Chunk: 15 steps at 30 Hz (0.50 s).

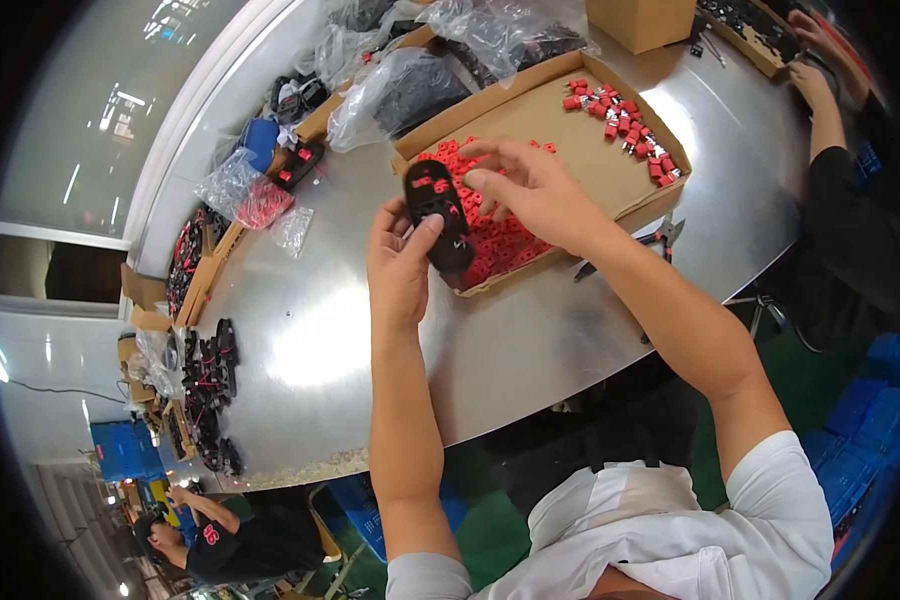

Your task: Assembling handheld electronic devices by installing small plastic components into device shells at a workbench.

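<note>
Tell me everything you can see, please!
Table: 1, silver, middle
Tray: 1, brown, on the table
Small parts: many, red, near-left in the tray
Plugs: many, red and silvery, tray's right side
Black piece: 1, black with red, over the tray's left edge
Pliers: 1 pair, orange and black, right of the tray
Lined-up parts: several, black, table's left end
Plastic bags: several, clear, along the back
Box: 1, brown, behind the tray
Crates: several, blue, lower right and left
Other people: 2, black clothes, lower left and upper right
Left grip: 1, bare, holding the black piece
Right grip: 1, bare, over the tray, contents unclear

Black part [450,215] in left fingers [388,218]
</note>
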Each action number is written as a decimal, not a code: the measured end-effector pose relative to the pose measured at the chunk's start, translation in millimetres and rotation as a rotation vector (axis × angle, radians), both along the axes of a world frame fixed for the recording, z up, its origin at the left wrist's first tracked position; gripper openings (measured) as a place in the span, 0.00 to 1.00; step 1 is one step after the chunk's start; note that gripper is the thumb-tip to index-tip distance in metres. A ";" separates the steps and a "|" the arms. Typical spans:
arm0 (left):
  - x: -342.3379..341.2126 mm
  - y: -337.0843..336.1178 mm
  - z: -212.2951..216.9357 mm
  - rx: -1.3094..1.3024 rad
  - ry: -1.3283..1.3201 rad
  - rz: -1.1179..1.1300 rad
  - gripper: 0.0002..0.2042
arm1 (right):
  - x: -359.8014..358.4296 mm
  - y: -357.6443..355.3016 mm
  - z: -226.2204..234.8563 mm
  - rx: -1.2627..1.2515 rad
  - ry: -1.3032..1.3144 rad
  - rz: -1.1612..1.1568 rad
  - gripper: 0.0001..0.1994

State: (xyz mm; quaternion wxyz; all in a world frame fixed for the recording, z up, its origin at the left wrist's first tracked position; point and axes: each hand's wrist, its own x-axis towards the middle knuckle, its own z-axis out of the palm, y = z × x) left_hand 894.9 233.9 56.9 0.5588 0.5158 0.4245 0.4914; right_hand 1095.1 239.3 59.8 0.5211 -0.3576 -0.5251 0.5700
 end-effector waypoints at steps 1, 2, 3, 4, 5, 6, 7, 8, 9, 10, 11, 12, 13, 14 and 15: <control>-2.1 4.1 -3.8 -0.028 -0.216 0.079 0.21 | -1.1 2.1 -0.2 0.035 0.004 -0.056 0.16; -6.9 8.8 -5.8 -0.078 -0.312 0.073 0.20 | -0.9 3.2 1.0 0.031 0.010 -0.047 0.16; -8.1 9.2 -7.2 -0.083 -0.309 0.079 0.20 | 1.6 3.8 1.3 0.012 0.010 -0.043 0.16; -6.8 7.4 -8.6 -0.100 -0.388 0.098 0.21 | 2.2 4.6 0.6 -0.006 0.010 -0.039 0.16; -6.7 6.0 -10.4 -0.116 -0.469 0.117 0.21 | 0.7 5.5 -1.0 -0.010 0.013 -0.034 0.16; -8.2 5.7 -12.4 -0.120 -0.483 0.129 0.22 | -0.2 5.7 -1.9 -0.037 -0.013 -0.022 0.16; -10.1 5.1 -12.8 -0.121 -0.482 0.134 0.22 | -1.9 6.4 -2.7 -0.063 -0.039 -0.009 0.16; -11.4 4.3 -12.1 -0.109 -0.480 0.130 0.22 | -4.0 7.8 -3.7 -0.065 -0.039 -0.006 0.16; -12.0 3.6 -11.9 -0.098 -0.479 0.125 0.22 | -5.0 8.8 -5.2 -0.056 -0.032 0.000 0.16; -12.6 4.0 -12.0 -0.099 -0.480 0.127 0.22 | -5.8 9.7 -6.5 -0.047 -0.026 0.006 0.16; -13.0 4.7 -12.2 -0.085 -0.460 0.095 0.21 | -6.2 11.0 -7.4 -0.049 -0.028 0.007 0.16; -12.9 6.1 -13.4 -0.069 -0.440 0.060 0.21 | -6.1 13.7 -9.3 -0.021 -0.036 -0.002 0.16; -13.0 6.6 -14.1 -0.069 -0.442 0.058 0.21 | -6.0 14.9 -10.8 0.006 -0.044 -0.012 0.17; -13.7 6.5 -14.4 -0.085 -0.444 0.073 0.21 | -6.6 14.4 -11.8 0.006 -0.046 -0.014 0.17; -14.0 6.2 -15.0 -0.100 -0.447 0.087 0.21 | -7.2 13.0 -12.3 0.006 -0.037 -0.024 0.17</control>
